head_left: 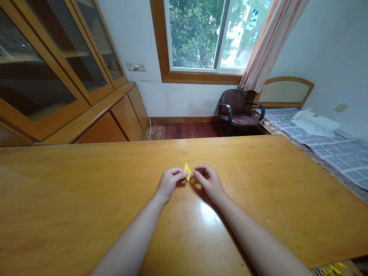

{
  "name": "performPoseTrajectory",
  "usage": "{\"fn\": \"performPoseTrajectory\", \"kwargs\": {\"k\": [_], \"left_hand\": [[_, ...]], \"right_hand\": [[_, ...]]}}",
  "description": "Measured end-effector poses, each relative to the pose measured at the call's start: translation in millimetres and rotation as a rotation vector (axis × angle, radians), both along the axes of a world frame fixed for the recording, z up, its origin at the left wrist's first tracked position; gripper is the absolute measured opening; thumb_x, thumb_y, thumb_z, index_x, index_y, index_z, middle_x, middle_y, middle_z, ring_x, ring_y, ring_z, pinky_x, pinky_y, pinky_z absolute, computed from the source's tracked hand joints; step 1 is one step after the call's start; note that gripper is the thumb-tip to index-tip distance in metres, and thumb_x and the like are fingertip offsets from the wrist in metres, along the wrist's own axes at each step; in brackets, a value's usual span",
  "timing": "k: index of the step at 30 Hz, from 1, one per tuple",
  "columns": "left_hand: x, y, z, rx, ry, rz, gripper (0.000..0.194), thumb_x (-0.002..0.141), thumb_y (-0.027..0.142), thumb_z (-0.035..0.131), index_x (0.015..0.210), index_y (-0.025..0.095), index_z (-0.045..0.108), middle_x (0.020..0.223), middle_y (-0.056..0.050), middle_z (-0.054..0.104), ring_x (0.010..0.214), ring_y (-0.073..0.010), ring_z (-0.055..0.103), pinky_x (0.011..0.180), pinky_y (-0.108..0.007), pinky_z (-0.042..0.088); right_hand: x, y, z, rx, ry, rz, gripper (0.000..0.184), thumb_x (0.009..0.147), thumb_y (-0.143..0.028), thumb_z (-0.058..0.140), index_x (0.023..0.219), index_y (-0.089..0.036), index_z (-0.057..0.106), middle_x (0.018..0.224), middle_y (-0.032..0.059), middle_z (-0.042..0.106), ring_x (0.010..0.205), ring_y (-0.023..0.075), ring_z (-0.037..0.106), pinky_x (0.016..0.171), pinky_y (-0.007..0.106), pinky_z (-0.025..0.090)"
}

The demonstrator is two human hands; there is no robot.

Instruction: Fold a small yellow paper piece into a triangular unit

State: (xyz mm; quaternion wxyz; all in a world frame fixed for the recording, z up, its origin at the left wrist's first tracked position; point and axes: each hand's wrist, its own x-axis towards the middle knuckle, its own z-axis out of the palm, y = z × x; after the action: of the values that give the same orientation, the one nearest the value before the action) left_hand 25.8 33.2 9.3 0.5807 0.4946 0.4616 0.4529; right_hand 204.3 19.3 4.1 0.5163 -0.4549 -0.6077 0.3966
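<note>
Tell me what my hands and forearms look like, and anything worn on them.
The left hand and right hand are ungloved, with slim fingers. Both forearms are bare, with no sleeves, watch or bracelet visible. The hands are too small in view to rule out a thin ring.

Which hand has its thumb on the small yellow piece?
The left hand: its thumb lies over the yellow piece, whereas the right hand is just to the right of that piece.

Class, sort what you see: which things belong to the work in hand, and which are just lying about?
In use: yellow piece; left hand, holding it; right hand, beside it; table beneath.

Just about: armchair; bed; white sheets on it; curtain.
</note>
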Motion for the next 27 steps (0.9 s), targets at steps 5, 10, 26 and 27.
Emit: {"fn": "performPoseTrajectory", "kwargs": {"k": [5,10,26,27], "left_hand": [[1.0,-0.2,1.6,0.028,0.042,-0.033,0.026,0.075,0.039,0.070,0.065,0.015,0.071,0.060,-0.003,0.067,0.056,-0.0130,0.056,0.058,-0.025,0.043],[2.6,0.6,3.1,0.067,0.076,-0.040,0.030,0.080,0.042,0.064,0.069,0.015,0.070,0.064,-0.004,0.067,0.056,-0.0135,0.057,0.058,-0.026,0.045],[4.1,-1.6,5.3,0.166,0.190,-0.021,0.030,0.087,0.042,0.057,0.072,0.017,0.067,0.062,0.000,0.061,0.059,-0.0141,0.057,0.062,-0.025,0.045],[4.1,-2.2,5.9,0.175,0.204,-0.024,0.031,0.087,0.042,0.057,0.072,0.017,0.067,0.061,0.000,0.061,0.060,-0.0143,0.056,0.062,-0.025,0.045]], "right_hand": [[-1.2,1.5,1.3,0.007,-0.014,0.014,0.014,0.086,-0.032,0.066,0.096,-0.022,0.067,0.089,0.0038,0.068,0.077,0.0176,0.062,0.072,0.031,0.048],[-0.7,3.2,2.5,0.035,-0.056,0.021,0.010,0.086,-0.029,0.066,0.092,-0.022,0.069,0.088,0.0034,0.066,0.077,0.0170,0.060,0.071,0.030,0.046],[-5.1,4.6,1.4,0.024,-0.089,0.070,0.026,0.078,-0.032,0.075,0.100,-0.022,0.065,0.084,0.0007,0.060,0.069,0.0138,0.056,0.063,0.028,0.046],[-5.5,4.6,1.1,0.023,-0.085,0.077,0.028,0.078,-0.033,0.076,0.100,-0.022,0.064,0.083,0.0004,0.060,0.067,0.0135,0.056,0.062,0.027,0.046]]}}
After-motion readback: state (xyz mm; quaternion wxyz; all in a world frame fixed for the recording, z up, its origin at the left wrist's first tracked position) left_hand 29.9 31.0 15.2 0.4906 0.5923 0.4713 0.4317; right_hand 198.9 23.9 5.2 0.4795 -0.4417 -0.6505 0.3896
